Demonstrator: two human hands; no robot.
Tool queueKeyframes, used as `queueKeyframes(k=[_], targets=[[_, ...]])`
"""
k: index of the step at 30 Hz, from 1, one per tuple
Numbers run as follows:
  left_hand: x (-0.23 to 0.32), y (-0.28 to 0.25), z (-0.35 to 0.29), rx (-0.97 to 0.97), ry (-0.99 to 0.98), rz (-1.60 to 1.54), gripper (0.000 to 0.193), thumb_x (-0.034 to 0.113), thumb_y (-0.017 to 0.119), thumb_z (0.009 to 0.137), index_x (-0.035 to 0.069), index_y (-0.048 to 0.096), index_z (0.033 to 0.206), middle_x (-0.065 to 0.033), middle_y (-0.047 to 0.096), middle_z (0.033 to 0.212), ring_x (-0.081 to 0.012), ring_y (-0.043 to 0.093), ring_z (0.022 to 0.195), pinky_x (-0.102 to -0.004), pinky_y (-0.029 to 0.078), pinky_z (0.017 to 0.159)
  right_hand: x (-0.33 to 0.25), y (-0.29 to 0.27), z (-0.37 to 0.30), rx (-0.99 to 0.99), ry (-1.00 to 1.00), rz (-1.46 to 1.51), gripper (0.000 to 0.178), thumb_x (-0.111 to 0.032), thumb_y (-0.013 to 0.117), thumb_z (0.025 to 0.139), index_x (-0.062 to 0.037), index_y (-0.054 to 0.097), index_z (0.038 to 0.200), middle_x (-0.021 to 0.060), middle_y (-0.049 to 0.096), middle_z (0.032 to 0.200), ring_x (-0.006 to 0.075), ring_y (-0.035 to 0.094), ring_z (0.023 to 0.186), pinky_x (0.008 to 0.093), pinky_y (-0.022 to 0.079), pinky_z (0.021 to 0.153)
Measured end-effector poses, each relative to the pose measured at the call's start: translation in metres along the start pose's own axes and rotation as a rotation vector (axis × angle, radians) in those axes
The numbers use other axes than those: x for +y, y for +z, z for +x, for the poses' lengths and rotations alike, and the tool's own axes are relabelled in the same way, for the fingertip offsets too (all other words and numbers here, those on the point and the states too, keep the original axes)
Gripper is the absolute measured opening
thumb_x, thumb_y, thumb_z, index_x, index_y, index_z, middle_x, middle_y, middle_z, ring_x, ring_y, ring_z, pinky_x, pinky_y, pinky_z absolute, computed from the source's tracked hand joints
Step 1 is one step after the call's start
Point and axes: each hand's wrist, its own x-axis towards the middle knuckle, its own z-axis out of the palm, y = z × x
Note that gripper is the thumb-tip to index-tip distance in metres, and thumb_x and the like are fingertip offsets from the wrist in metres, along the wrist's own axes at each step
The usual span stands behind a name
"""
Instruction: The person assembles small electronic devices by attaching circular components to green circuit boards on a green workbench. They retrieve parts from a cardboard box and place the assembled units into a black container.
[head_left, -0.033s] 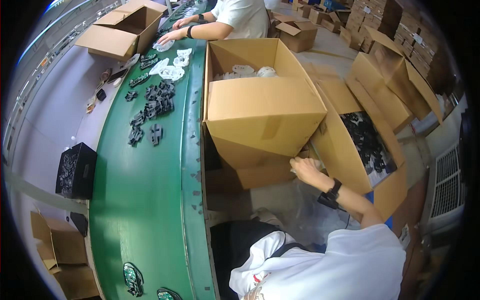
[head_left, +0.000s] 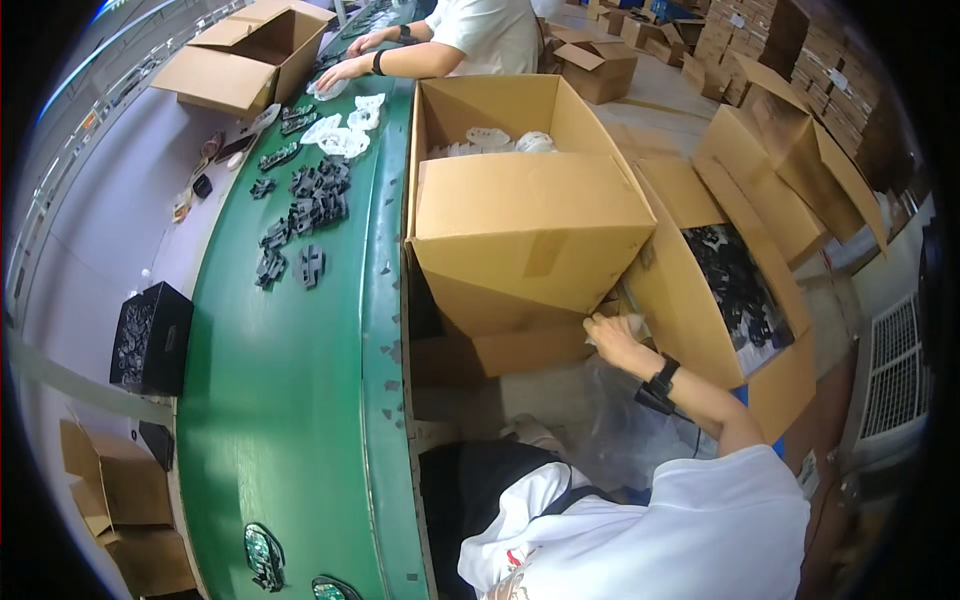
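My right hand (head_left: pixel 612 335), with a black watch on its wrist, reaches under the lower front edge of a large tilted cardboard box (head_left: pixel 530 225). Its fingers are curled on the rim of a clear plastic bag (head_left: pixel 600 400) that hangs below the box. White plastic parts (head_left: pixel 500 140) lie inside the box at the far end. My left hand is hidden from the camera. An open box of black parts (head_left: pixel 735 285) stands just right of my hand.
A green conveyor belt (head_left: pixel 290 400) runs on the left and carries black parts (head_left: pixel 305 215) and white parts (head_left: pixel 345 130). A co-worker's hands (head_left: pixel 350 68) rest on the belt's far end. A black crate (head_left: pixel 150 335) and open cartons (head_left: pixel 245 55) stand left; stacked boxes (head_left: pixel 790 160) stand right.
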Motion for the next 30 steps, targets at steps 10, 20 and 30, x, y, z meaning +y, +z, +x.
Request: queueKeyframes(k=[10,20,30], targets=[[0.004,0.008,-0.003,0.084,-0.107,0.009,0.042,-0.002,0.058,0.090,0.007,0.062,0.130,-0.0229,0.052,0.140,-0.0399,0.048,0.128,-0.0488,0.036,0.109,0.098,0.143,0.038,-0.258,0.213,-0.385,0.029,-0.026,0.051,0.091,-0.0062,0.072,0.098,0.0170,0.068,0.111,0.0273,0.064,0.103,0.0410,0.055,0.074],[0.000,0.016,0.006,0.115,-0.127,0.007,0.033,0.001,0.059,0.090,0.004,0.067,0.122,-0.0215,0.058,0.134,-0.0381,0.051,0.125,-0.0484,0.037,0.107,0.132,0.142,0.005,-0.424,0.064,-0.560,0.032,-0.014,0.051,0.090,-0.0001,0.062,0.118,0.0089,0.069,0.092,0.0250,0.067,0.084,0.0401,0.047,0.079],[-0.007,0.031,0.006,0.178,-0.120,0.016,0.030,0.003,0.057,0.093,0.003,0.067,0.122,-0.0206,0.059,0.132,-0.0380,0.052,0.123,-0.0487,0.037,0.107,0.154,0.137,0.018,-0.773,-0.777,-1.305,0.013,-0.020,0.049,0.095,-0.0109,0.059,0.094,0.0047,0.062,0.073,0.0214,0.059,0.065,0.0542,0.041,0.074]])
